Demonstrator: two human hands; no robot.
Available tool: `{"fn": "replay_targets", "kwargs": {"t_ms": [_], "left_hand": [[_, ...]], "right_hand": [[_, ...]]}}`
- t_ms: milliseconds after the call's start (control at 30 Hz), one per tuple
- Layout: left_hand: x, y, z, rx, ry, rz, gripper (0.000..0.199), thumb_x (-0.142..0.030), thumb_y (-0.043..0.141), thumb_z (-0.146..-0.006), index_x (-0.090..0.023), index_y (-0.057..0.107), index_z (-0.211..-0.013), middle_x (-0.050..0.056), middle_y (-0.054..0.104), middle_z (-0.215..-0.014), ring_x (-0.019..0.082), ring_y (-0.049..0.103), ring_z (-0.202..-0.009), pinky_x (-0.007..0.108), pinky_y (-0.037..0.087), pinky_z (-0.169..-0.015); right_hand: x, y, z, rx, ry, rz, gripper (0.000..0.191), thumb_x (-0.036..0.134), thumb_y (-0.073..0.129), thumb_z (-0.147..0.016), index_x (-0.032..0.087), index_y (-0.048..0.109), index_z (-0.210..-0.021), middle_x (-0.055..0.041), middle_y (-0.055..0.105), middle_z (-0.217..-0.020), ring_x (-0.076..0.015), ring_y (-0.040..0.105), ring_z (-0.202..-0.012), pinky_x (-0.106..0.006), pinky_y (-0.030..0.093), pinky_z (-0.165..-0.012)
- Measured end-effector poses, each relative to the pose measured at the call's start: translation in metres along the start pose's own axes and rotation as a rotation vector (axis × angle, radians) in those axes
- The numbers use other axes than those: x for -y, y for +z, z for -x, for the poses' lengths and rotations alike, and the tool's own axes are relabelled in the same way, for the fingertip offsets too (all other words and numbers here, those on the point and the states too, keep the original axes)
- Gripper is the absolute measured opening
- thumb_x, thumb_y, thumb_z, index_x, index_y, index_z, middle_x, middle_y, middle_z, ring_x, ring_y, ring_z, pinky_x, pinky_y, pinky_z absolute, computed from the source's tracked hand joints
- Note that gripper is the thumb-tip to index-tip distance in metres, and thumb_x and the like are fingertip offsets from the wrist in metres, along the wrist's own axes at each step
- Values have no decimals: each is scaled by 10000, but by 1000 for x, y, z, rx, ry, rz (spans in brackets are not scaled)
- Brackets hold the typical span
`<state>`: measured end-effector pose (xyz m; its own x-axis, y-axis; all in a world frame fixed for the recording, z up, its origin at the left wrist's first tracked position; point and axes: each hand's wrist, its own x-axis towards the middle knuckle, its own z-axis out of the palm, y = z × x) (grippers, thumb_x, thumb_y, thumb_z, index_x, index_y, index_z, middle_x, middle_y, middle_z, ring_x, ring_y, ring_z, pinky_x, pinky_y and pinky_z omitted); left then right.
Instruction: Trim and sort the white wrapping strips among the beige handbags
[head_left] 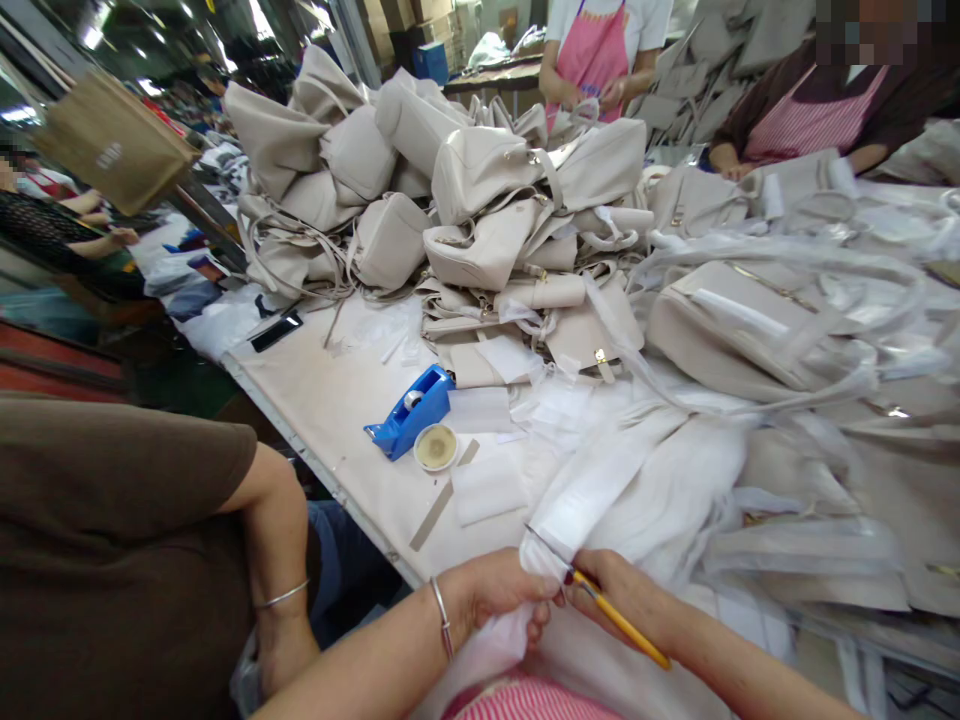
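Close in front of my body, my left hand (514, 588) is closed on a sheet of thin white wrapping paper (541, 556), part of which hangs below the fingers. My right hand (619, 590) meets it and is closed around a slim tool with a yellow handle (626, 625). A thin dark line runs from the tool across the white paper; the tool's exact kind is not clear. Just beyond both hands lies a pile of long white paper strips (652, 470). The fingertips of both hands are partly hidden where they come together.
A blue tape dispenser (411, 412) and a small round dish (436, 448) stand on the table (307, 400). Beige handbags (480, 180) are heaped at the back; wrapped handbags (742, 320) lie right. A person in brown (120, 540) is close at left; others work across the table.
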<state>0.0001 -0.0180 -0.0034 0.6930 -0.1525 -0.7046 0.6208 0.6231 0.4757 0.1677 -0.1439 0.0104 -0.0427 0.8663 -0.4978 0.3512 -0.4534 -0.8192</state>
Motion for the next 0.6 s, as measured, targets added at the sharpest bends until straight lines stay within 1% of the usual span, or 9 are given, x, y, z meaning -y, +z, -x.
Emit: {"fn": "replay_targets", "kwargs": {"t_ms": [100,167,200,267,333,367,467,533,600], "left_hand": [[0,0,-1,-22,-7,-25,495,-525,783,-600,-129,631,-856,-33,552,-523,127,513,-434,286,436,-474],[-1,-3,1,10,1,-38,495,-527,780,-622,-120,642,-868,-28,562,-533,125,520,-442,283,441,-486],[-2,-5,2,40,13,-30,500,-529,777,-638,-115,648,-887,-26,568,-544,123,527,-452,282,445,-499],[-4,-12,6,92,37,13,508,-525,776,-667,-111,651,-935,-28,573,-566,115,534,-473,281,457,-533],[-9,-20,11,136,30,76,497,-501,780,-693,-116,646,-978,-39,562,-585,99,524,-485,280,463,-565],[-12,-22,13,161,16,104,485,-487,782,-705,-121,642,-990,-44,554,-590,94,518,-487,279,464,-574],[-20,-25,18,243,-7,139,437,-452,776,-736,-122,639,-989,-44,532,-587,90,506,-486,277,462,-580],[-24,-24,20,270,8,127,426,-441,775,-744,-112,646,-982,-34,534,-582,95,506,-481,278,460,-575],[-26,-20,22,265,21,120,434,-441,777,-744,-105,652,-988,-26,543,-582,96,504,-474,277,456,-568]], "right_hand": [[2,0,-5,-37,4,32,184,190,498,-783,169,680,-786,-12,683,-731,-163,603,-663,-240,419,-625],[3,-2,1,-88,24,-24,166,245,522,-803,168,666,-776,-10,647,-692,-156,575,-633,-240,413,-603],[3,-3,8,-104,47,-88,180,298,535,-821,169,659,-804,-4,622,-672,-149,553,-610,-237,409,-583],[3,-8,27,-100,133,-240,299,441,532,-858,175,640,-943,17,557,-638,-129,490,-542,-227,391,-523],[1,-13,48,-40,204,-342,469,578,511,-865,180,593,-1098,27,526,-670,-113,445,-510,-219,375,-483],[0,-14,58,4,209,-360,536,630,510,-853,182,574,-1140,20,528,-709,-110,444,-522,-218,379,-484],[-2,-16,76,114,128,-342,640,725,521,-809,175,586,-1129,-17,545,-831,-121,473,-621,-226,417,-548],[-2,-14,78,149,57,-325,658,746,504,-810,169,600,-1112,-23,544,-839,-132,475,-661,-237,429,-590],[-3,-9,75,169,-15,-333,651,731,495,-831,171,592,-1148,-21,544,-836,-138,482,-686,-244,436,-619]]}}
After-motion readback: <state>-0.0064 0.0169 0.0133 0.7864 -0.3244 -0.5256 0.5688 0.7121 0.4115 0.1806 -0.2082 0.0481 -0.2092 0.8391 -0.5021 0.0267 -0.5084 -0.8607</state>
